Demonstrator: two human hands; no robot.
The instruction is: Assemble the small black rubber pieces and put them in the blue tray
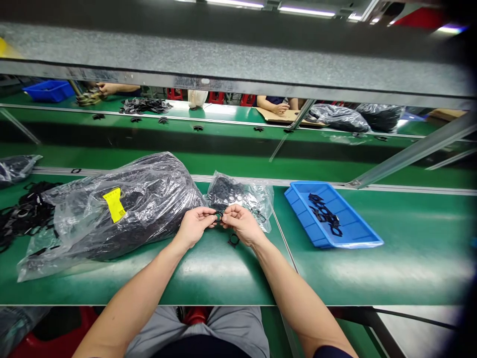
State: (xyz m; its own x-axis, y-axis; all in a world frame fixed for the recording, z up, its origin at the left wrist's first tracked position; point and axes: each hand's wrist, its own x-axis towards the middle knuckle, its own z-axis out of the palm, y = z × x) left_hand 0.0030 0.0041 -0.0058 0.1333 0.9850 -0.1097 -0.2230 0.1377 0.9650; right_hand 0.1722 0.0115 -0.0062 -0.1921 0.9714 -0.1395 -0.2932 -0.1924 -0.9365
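Note:
My left hand (194, 224) and my right hand (240, 222) meet over the green bench, both pinching one small black ring part (218, 215) between their fingertips. A second black ring part (233, 240) lies on the bench just below my right hand. Right behind my hands sits a small clear bag (248, 194) of black parts. A large clear bag (122, 209) full of black parts, with a yellow label, lies to the left.
A blue tray (348, 237) holding several black parts stands to the right. Loose black parts (22, 214) lie at the far left. Across the conveyor belt (223, 161), other people's hands (279, 107) work on the far bench beside dark bags (337, 117) and a blue bin (48, 90).

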